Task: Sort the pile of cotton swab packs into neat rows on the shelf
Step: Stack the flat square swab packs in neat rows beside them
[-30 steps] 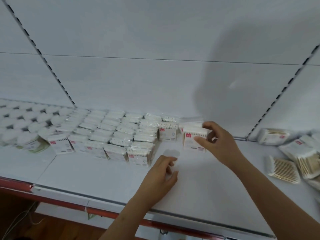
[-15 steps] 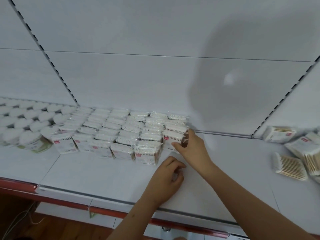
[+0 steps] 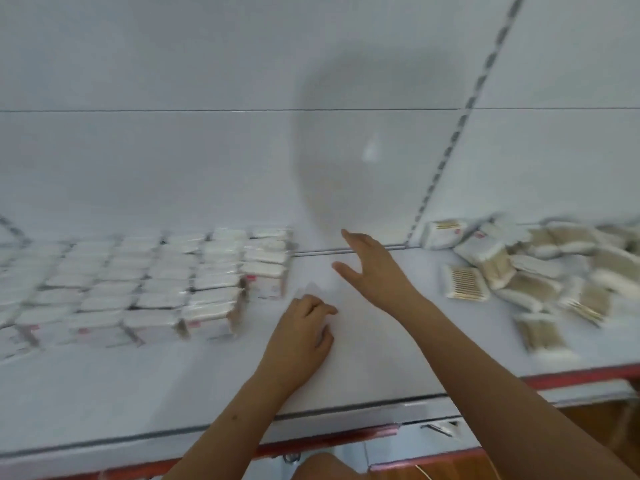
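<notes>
A person's two bare arms reach over a flat white metal shelf [image 3: 363, 358] w/ a red front edge. The view is motion-blurred. On the left side of the shelf, small white clear-wrapped cotton swab packs [image 3: 156, 282] stand in neat rows running front to back, packed side by side. On the right side, well apart from the rows, a loose pile of white and tan cotton swab packs [image 3: 540, 271] lies jumbled, some flat, some tilted. The left hand [image 3: 299, 337] rests on the bare shelf just right of the rows, fingers curled under; it seems to hold nothing, though blur makes this hard to tell. The right hand [image 3: 372, 268] hovers between rows and pile, fingers straight and spread wide, holding nothing. A round grey shadow [image 3: 353, 150] falls on the white back panel [image 3: 173, 161] behind the hands.
</notes>
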The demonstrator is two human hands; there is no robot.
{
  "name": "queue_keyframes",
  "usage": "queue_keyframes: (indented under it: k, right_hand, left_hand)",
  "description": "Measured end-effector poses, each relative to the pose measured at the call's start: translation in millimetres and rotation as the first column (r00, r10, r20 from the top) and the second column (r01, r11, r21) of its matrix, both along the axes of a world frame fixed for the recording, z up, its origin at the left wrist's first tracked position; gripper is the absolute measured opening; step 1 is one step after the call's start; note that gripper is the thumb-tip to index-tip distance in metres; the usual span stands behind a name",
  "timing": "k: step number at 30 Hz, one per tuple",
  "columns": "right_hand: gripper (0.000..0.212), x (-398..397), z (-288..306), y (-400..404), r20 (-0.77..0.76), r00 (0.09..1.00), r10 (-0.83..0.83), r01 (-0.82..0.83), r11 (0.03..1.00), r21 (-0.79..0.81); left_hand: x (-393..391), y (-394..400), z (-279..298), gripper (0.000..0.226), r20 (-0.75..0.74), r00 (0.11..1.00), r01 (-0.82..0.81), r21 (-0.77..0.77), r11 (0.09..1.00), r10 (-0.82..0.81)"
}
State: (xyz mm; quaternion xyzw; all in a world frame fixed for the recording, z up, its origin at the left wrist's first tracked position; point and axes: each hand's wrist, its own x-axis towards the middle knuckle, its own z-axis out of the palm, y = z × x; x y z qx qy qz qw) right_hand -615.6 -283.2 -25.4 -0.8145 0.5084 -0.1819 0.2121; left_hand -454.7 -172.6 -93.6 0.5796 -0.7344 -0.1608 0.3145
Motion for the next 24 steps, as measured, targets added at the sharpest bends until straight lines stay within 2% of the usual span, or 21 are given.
queue_keyframes:
  k: [3, 6, 9, 11, 14, 16, 19, 20, 22, 23, 24]
  right_hand:
    - [0.06, -94, -2, 4, -0.054, 0.96, -0.276, 0.261, 0.946, -0.192]
    - [0.062, -165, -19, 16, -0.177, 0.888, -0.425, 0.4, 0.903, -0.159]
    - [0.057, -188, -40, 25, -0.232, 0.874, -0.427, 0.417, 0.904, -0.095]
    - [0.046, -189, -49, 26, -0.178, 0.881, -0.438, 0.422, 0.898, -0.122]
    - [0.035, -189, -50, 30, -0.038, 0.885, -0.464, 0.457, 0.882, -0.12]
    - [0.032, -188, -44, 41, 0.05, 0.889, -0.454, 0.457, 0.879, -0.136]
    - [0.028, -178, -31, 66, 0.081, 0.93, -0.357, 0.367, 0.903, -0.226]
    - [0.027, -176, -25, 75, 0.114, 0.938, -0.327, 0.345, 0.909, -0.234]
    - [0.03, -178, -13, 94, 0.193, 0.927, -0.323, 0.359, 0.911, -0.201]
    - [0.034, -185, -11, 100, 0.212, 0.907, -0.364, 0.404, 0.894, -0.192]
    - [0.039, -195, -14, 103, 0.2, 0.874, -0.444, 0.48, 0.855, -0.199]
  left_hand:
    - [-29, -13, -6, 0.037, 0.031, 0.996, 0.08, -0.02, 0.997, -0.079]
    - [-62, -22, -6, 0.038, 0.006, 0.988, 0.154, -0.002, 0.988, -0.154]
    - [-90, -33, -3, 0.03, -0.063, 0.973, 0.223, 0.025, 0.974, -0.221]
    - [-105, -41, 2, 0.025, -0.146, 0.958, 0.256, 0.055, 0.965, -0.245]
    - [-122, -50, 12, 0.033, -0.207, 0.946, 0.27, 0.078, 0.96, -0.249]
    - [-134, -55, 20, 0.049, -0.165, 0.948, 0.281, 0.037, 0.959, -0.271]
    - [-151, -64, 21, 0.073, 0.024, 0.957, 0.287, 0.028, 0.957, -0.288]
    - [-157, -66, 20, 0.068, 0.035, 0.959, 0.278, 0.071, 0.958, -0.281]
    - [-169, -67, 19, 0.033, -0.12, 0.973, 0.216, 0.195, 0.957, -0.195]
    - [-172, -67, 20, 0.013, -0.183, 0.973, 0.176, 0.212, 0.961, -0.138]
    - [-173, -65, 22, 0.006, -0.215, 0.972, 0.139, 0.206, 0.969, -0.094]
